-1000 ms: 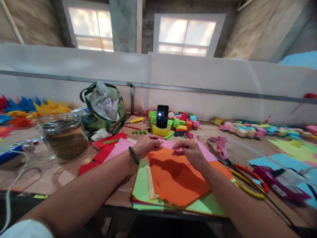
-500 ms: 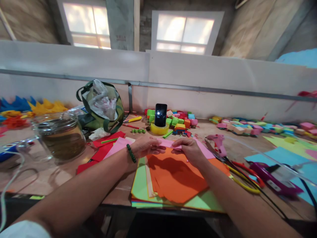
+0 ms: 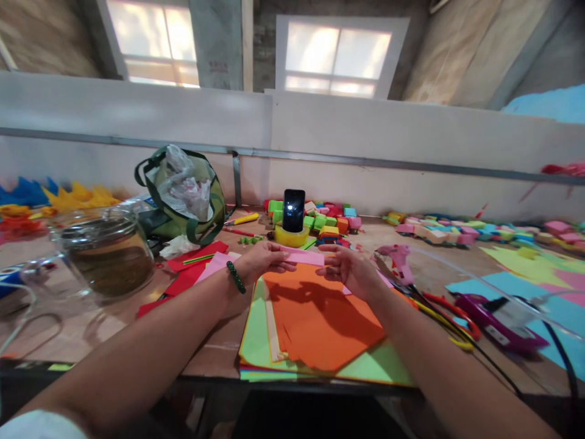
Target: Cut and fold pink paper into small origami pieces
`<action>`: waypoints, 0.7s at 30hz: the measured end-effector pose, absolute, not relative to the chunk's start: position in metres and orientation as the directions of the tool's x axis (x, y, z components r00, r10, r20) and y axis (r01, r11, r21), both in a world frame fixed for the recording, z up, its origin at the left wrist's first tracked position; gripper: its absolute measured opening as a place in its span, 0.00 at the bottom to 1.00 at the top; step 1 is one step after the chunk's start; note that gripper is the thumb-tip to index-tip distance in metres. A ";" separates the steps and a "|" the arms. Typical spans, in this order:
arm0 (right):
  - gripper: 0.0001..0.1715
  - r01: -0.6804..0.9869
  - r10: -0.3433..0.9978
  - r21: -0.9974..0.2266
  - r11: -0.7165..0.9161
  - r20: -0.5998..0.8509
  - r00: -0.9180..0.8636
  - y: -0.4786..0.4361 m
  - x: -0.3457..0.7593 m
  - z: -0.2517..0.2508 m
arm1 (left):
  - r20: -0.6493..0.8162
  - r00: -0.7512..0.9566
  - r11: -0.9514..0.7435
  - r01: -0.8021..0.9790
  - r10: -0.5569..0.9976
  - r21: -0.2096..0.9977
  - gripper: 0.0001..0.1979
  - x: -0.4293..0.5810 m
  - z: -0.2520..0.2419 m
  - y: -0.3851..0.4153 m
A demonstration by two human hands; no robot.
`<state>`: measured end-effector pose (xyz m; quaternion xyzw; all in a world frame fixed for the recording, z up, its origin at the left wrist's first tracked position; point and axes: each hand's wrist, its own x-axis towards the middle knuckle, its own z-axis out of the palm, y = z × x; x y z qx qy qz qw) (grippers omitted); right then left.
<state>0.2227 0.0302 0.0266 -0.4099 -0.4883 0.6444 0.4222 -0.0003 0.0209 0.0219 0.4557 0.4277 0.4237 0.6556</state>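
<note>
My left hand [image 3: 262, 261], with a green bead bracelet [image 3: 236, 277] at its wrist, pinches the left end of a narrow pink paper strip [image 3: 304, 256]. At the strip's other end is my right hand [image 3: 350, 268], its fingers apart and the tips right at the paper's edge; whether they touch it I cannot tell. Below both hands lies a stack of orange paper [image 3: 324, 323] on larger light green sheets [image 3: 253, 335]. More pink paper [image 3: 212, 263] and red paper [image 3: 183, 283] lie beside my left forearm.
A phone [image 3: 293, 210] stands in a yellow tape roll [image 3: 291, 236] before small coloured paper blocks [image 3: 326, 219]. Left are a glass jar [image 3: 107, 256] and a green bag [image 3: 183, 195]. Right are a pink glue gun [image 3: 397, 259], scissors [image 3: 441, 320], a purple device [image 3: 498, 323] and cords.
My right hand's fingers have opened from their grip on the strip, showing more of its right end. My left hand keeps hold. The whole view has shifted slightly.
</note>
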 end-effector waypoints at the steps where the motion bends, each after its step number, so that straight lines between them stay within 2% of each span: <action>1: 0.11 -0.131 0.948 -0.978 -0.159 -0.114 -0.298 0.030 0.222 0.026 | -0.165 0.275 0.215 -0.162 0.947 0.963 0.08 0.000 0.021 0.021; 3: 0.13 -0.087 0.954 -0.988 -0.127 -0.098 -0.285 0.028 0.218 0.025 | -0.151 0.280 0.199 -0.153 0.948 0.968 0.10 0.001 0.019 0.021; 7: 0.23 -0.024 0.961 -0.997 -0.067 -0.059 -0.270 0.024 0.213 0.021 | -0.137 0.290 0.184 -0.140 0.947 0.973 0.12 0.002 0.016 0.021; 21: 0.31 0.014 0.932 -0.996 -0.085 -0.085 -0.351 0.022 0.219 0.024 | -0.100 0.328 0.144 -0.112 0.940 0.983 0.11 0.001 0.015 0.022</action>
